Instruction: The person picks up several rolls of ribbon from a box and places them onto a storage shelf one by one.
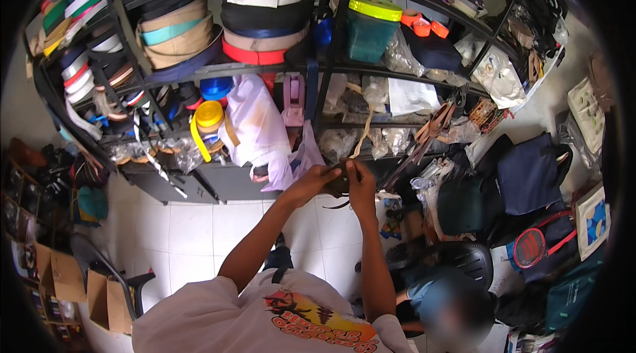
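Both my hands are raised in front of the shelving, at the middle of the view. Between them is a small dark brown piece (338,186) that looks like leather; its exact kind is hard to make out. A thin dark strap (336,206) hangs below it. My left hand (309,184) grips the piece from the left with the fingers closed. On the other side my right hand (362,186) pinches it, thumb and fingers near its upper edge. My fingers cover part of the piece.
A black shelf rack (265,69) ahead holds webbing rolls, a yellow roll (209,114) and a white plastic bag (248,121). Bags, including a navy bag (533,174), crowd the right. A person (430,296) sits at lower right. Cardboard boxes (109,301) stand lower left.
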Available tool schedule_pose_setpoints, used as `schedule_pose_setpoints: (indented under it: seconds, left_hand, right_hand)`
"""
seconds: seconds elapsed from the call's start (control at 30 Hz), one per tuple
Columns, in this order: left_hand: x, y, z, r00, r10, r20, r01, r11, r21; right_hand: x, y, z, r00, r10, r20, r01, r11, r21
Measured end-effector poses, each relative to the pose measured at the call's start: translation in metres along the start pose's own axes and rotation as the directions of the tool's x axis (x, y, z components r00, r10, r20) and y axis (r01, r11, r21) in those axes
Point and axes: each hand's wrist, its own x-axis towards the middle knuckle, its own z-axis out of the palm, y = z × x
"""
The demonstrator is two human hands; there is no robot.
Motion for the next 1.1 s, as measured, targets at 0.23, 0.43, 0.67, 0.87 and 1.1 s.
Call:
schedule_pose_setpoints:
  seconds: [0.23, 0.43, 0.67, 0.87, 1.1]
  left_hand:
    - [0.092, 0.084, -0.005, 0.928, 0.242, -0.284, -0.301, 0.935, -0.186]
    - [0.136, 0.187, 0.009, 0.835, 0.460, -0.301, -0.526, 0.828, -0.194]
    - [0.188, 0.248, 0.008, 0.755, 0.613, -0.233, -0.633, 0.774, -0.016]
    - [0.201, 0.255, 0.012, 0.691, 0.663, -0.287, -0.668, 0.738, 0.097]
    - [0.214, 0.262, 0.018, 0.646, 0.720, -0.252, -0.674, 0.693, 0.254]
  right_hand:
    - [0.099, -0.052, 0.026, 0.920, -0.164, -0.356, 0.195, 0.980, 0.050]
    - [0.170, -0.118, -0.004, 0.930, -0.268, -0.252, 0.263, 0.963, -0.055]
    - [0.230, -0.148, -0.047, 0.932, -0.361, -0.006, 0.348, 0.894, 0.281]
    - [0.260, -0.137, -0.045, 0.874, -0.462, -0.148, 0.482, 0.863, 0.154]
    - [0.281, -0.120, -0.048, 0.705, -0.623, -0.339, 0.598, 0.779, -0.186]
